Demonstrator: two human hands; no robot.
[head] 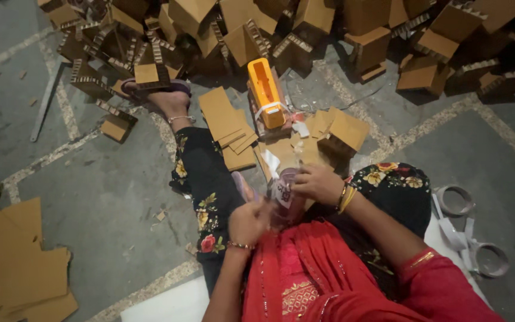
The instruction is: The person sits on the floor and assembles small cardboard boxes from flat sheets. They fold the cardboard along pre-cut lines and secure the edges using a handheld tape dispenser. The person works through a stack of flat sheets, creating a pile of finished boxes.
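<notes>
From the head camera, both hands meet in the lap over a roll of tape (282, 197): the right hand (319, 182) has its fingers curled on top, the left hand (249, 222) pinches its near side. Beyond the roll a big heap of folded cardboard pieces (305, 30) looks finished, with flat cardboard sheets (227, 119) left to do beside an orange tool (265, 89). The roll is blurred and mostly covered, so the tape's free end is hard to make out.

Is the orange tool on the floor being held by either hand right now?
No. The orange tool lies on cardboard pieces beyond both hands; the left hand and right hand are on a tape roll in the lap.
</notes>
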